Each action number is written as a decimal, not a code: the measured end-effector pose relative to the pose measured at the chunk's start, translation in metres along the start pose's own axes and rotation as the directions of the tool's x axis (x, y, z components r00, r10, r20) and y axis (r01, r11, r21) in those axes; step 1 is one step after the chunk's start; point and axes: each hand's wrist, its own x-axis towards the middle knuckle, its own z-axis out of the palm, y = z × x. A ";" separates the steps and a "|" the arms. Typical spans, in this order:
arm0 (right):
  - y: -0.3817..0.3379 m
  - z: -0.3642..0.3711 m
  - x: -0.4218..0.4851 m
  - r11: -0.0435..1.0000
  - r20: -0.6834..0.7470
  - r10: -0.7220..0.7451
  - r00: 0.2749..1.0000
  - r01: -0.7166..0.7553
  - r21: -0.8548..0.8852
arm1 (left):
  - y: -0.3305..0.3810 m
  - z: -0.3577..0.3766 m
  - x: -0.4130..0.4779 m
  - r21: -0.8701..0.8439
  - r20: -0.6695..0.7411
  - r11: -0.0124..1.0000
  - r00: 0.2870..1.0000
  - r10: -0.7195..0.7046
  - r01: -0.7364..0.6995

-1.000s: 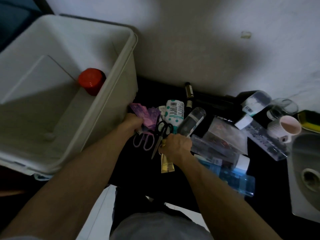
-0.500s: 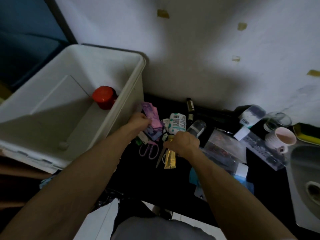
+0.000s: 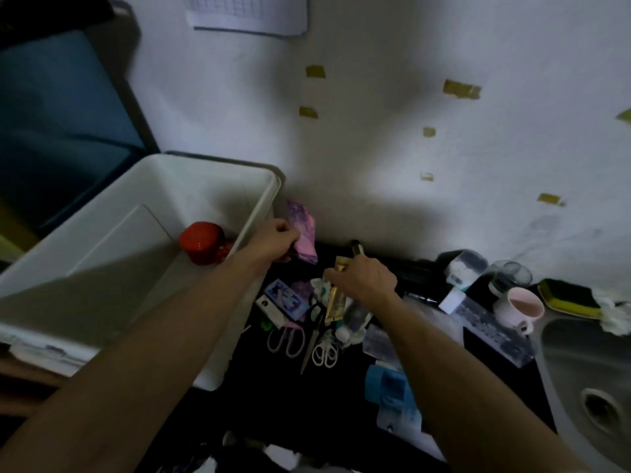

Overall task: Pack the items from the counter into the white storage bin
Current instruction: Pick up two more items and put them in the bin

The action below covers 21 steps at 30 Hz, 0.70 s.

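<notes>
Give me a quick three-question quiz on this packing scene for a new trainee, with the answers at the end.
1. True or false: the white storage bin is empty.
2. The right hand grips: A) gold tube B) spoon C) phone.
3. What does the left hand hold beside the bin's rim?
Key: 1 false, a red jar sits inside. 2 A. 3 the purple packet.

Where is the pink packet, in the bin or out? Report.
Out. The left hand grips the pink packet just outside the right wall of the white bin; only a red jar shows inside.
</notes>
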 end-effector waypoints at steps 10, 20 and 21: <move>-0.045 -0.040 0.006 0.984 -0.296 0.065 0.953 -0.011 0.180 | 0.063 -0.039 0.012 -0.167 0.006 0.976 0.989 0.146 -0.143; -0.114 -0.050 0.016 0.954 -0.440 0.121 0.890 0.019 0.301 | 0.074 -0.123 0.031 -0.201 0.009 0.960 0.979 0.203 -0.197; -0.124 -0.049 0.017 0.949 -0.449 0.116 0.886 0.034 0.314 | 0.071 -0.134 0.034 -0.195 0.014 0.961 0.980 0.200 -0.194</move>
